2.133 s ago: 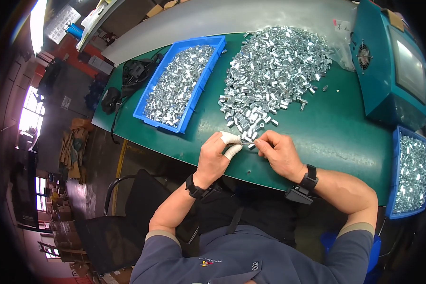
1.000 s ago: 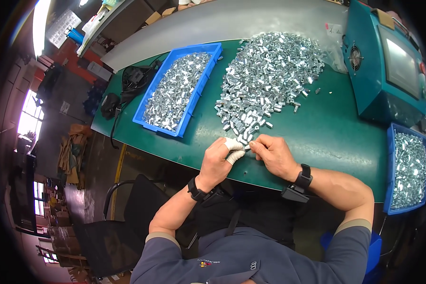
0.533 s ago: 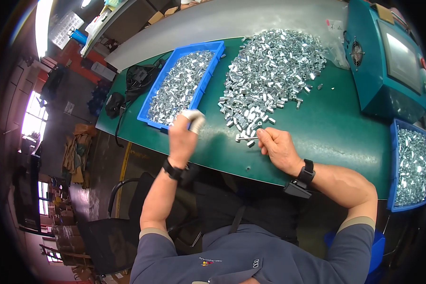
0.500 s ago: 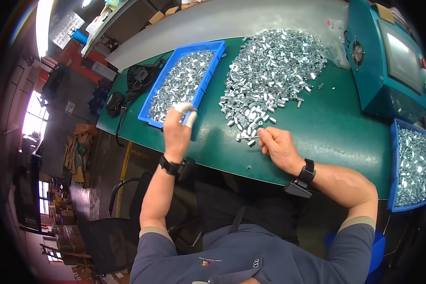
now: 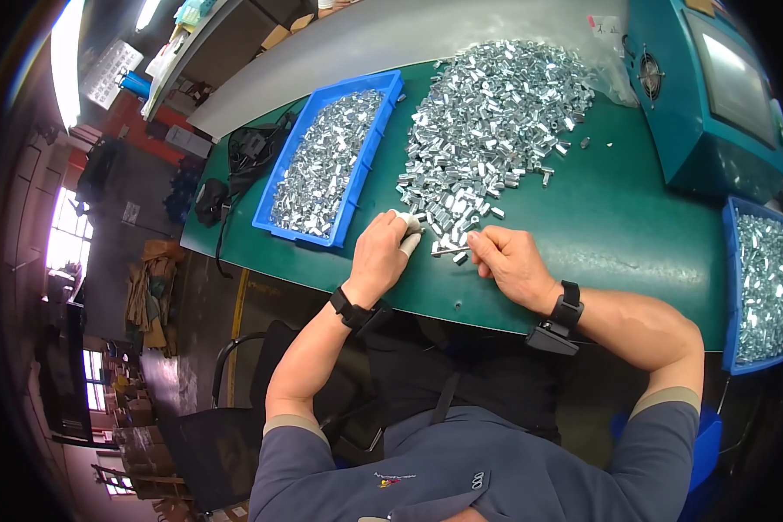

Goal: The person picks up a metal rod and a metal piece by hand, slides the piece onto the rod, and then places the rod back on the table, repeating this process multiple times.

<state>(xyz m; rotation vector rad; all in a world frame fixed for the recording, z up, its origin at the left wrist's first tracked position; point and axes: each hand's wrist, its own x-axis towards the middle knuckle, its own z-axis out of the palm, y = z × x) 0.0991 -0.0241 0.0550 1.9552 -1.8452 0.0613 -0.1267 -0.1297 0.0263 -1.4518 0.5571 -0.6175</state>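
My left hand (image 5: 383, 249) is at the left lower edge of a heap of small silver hex sleeves (image 5: 496, 122), long nuts by their look. White covers wrap its thumb and a fingertip, which stand apart beside the nearest sleeves; no piece shows clearly between them. My right hand (image 5: 515, 264) is closed, pinching a thin metal rod (image 5: 449, 250) between thumb and forefinger. The rod points left, across the heap's near tip. To the left of the heap lies a blue tray (image 5: 350, 209) filled with similar silver pieces.
At the right stands a teal machine (image 5: 687, 157) with a screen. Another blue tray (image 5: 732, 287) of silver pieces sits at the table's right end. Black cables and a pouch (image 5: 250, 150) lie left of the first tray. A clear plastic bag (image 5: 616, 78) is behind the heap.
My left hand has moved right from over the blue tray to the heap's near edge. My right hand stays nearly in place with the rod. The view has shifted slightly.
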